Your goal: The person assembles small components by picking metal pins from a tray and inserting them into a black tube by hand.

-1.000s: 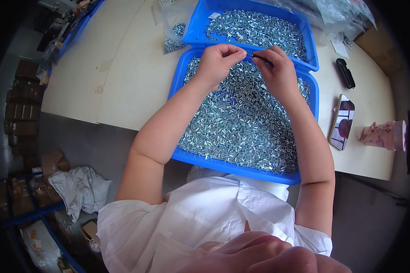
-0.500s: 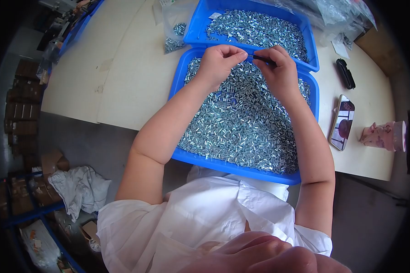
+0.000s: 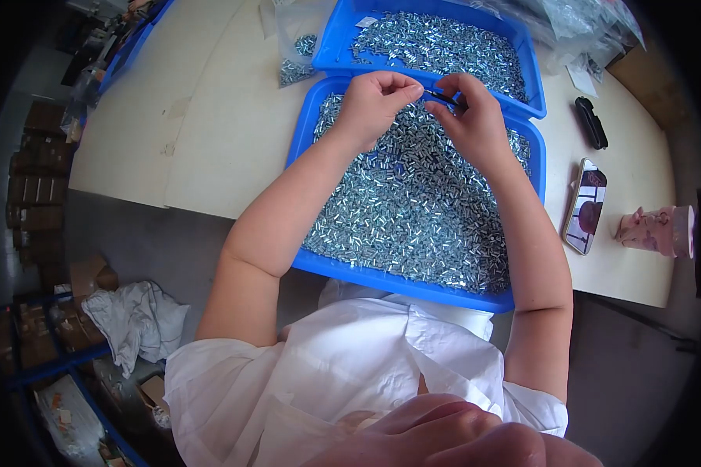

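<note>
My left hand (image 3: pixel 380 105) hovers over the upper part of the near blue bin, thumb and forefinger pinched together. Whatever sits in that pinch is too small to make out. In my right hand (image 3: pixel 475 117) is a slim black pointed tool (image 3: pixel 442 97), its tip aimed at the left fingertips. Beneath both hands the blue bin (image 3: pixel 405 282) is filled with small silvery metal pieces (image 3: pixel 413 210), short and cylinder-like.
A second blue bin (image 3: pixel 539 78) of similar pieces adjoins at the far side. Left of it stands a clear plastic bag (image 3: pixel 294 70) with more pieces. On the right lie a black case (image 3: pixel 590 123), a phone (image 3: pixel 584 208) and a pink cup (image 3: pixel 656 231). Plastic bags (image 3: pixel 576 27) lie behind.
The black tool now slants more, its tip pointing up and left. The fingers of my right hand have shifted around it, while my left hand stays nearly in place, still pinched.
</note>
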A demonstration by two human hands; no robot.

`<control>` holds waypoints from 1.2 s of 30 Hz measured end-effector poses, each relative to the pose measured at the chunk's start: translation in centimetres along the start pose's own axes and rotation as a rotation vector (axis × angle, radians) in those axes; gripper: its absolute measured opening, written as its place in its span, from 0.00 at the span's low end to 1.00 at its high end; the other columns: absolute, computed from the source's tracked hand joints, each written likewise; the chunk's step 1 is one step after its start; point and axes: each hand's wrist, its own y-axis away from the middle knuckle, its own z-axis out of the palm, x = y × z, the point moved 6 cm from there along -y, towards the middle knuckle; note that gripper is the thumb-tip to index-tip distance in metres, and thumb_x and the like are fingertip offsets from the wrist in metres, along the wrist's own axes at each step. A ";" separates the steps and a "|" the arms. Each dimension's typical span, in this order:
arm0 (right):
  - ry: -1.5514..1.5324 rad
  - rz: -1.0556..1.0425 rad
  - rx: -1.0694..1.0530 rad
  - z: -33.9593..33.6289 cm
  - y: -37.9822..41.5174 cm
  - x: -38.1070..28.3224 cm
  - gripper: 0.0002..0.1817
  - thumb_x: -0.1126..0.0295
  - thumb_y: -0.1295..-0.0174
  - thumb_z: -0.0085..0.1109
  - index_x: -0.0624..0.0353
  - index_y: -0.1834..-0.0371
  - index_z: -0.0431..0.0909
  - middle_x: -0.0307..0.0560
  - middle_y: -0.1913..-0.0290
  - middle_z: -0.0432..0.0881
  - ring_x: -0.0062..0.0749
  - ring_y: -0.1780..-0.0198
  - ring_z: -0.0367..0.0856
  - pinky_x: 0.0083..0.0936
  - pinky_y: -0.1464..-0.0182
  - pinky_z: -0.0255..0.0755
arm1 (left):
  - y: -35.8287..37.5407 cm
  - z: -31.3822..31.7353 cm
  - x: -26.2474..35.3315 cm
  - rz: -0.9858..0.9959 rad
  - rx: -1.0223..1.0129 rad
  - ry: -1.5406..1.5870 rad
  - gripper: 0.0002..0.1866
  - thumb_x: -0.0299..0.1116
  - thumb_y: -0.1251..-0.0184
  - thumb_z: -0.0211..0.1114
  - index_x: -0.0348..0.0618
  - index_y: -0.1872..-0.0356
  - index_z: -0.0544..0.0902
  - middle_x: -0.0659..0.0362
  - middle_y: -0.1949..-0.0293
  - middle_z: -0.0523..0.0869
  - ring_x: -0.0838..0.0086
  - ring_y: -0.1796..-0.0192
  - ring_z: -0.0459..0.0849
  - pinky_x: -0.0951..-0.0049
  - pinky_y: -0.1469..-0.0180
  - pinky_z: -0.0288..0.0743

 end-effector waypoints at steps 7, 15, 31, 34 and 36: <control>0.050 0.152 -0.189 1.0 0.1 2.1 0.10 0.69 0.45 0.60 0.61 0.64 0.74 0.47 0.72 0.77 0.35 0.73 0.75 0.27 0.69 0.69 | -0.2 -0.1 -0.1 0.085 -0.008 -0.053 0.07 0.29 0.42 0.65 0.37 0.65 0.81 0.64 0.70 0.81 0.86 0.69 0.74 0.86 0.66 0.67; -0.072 0.123 -0.188 1.4 0.2 2.4 0.10 0.67 0.40 0.55 0.63 0.65 0.74 0.49 0.77 0.76 0.35 0.76 0.74 0.28 0.71 0.67 | -0.2 -0.1 0.1 0.114 -0.001 -0.084 0.07 0.30 0.42 0.65 0.37 0.66 0.80 0.65 0.71 0.80 0.87 0.69 0.74 0.87 0.67 0.67; -0.146 0.078 -0.067 1.2 0.3 1.3 0.09 0.68 0.42 0.57 0.63 0.65 0.72 0.46 0.75 0.76 0.30 0.73 0.74 0.25 0.70 0.68 | -0.2 -0.2 0.3 0.170 -0.002 -0.136 0.06 0.30 0.41 0.63 0.37 0.67 0.80 0.66 0.72 0.80 0.88 0.70 0.73 0.88 0.69 0.66; -0.163 0.115 -0.156 1.5 0.3 2.3 0.10 0.68 0.43 0.58 0.63 0.65 0.72 0.44 0.75 0.76 0.27 0.73 0.73 0.25 0.71 0.68 | -0.1 0.0 0.4 0.167 -0.019 -0.122 0.06 0.30 0.41 0.63 0.38 0.67 0.80 0.66 0.72 0.80 0.89 0.71 0.73 0.88 0.69 0.65; -0.161 0.229 -0.296 2.1 0.4 2.7 0.12 0.69 0.44 0.60 0.62 0.61 0.71 0.44 0.73 0.76 0.26 0.73 0.72 0.24 0.70 0.68 | -0.1 -0.1 0.4 0.150 -0.014 -0.142 0.06 0.30 0.41 0.63 0.38 0.67 0.80 0.67 0.72 0.79 0.89 0.70 0.72 0.88 0.69 0.64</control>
